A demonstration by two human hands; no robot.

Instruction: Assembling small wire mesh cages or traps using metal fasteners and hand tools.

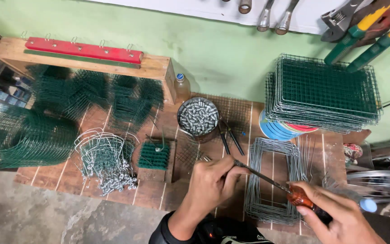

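Right hand cut off by bottom edge | screwdriver tip hidden under left hand fingers | wall tools cropped at top edge

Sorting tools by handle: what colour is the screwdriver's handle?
Translucent reddish-orange handle, gripped by the right hand; head view.

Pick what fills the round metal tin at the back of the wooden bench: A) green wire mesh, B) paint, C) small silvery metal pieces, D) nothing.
C: the round tin is heaped with small silvery metal pieces, standing beside a pair of pliers.
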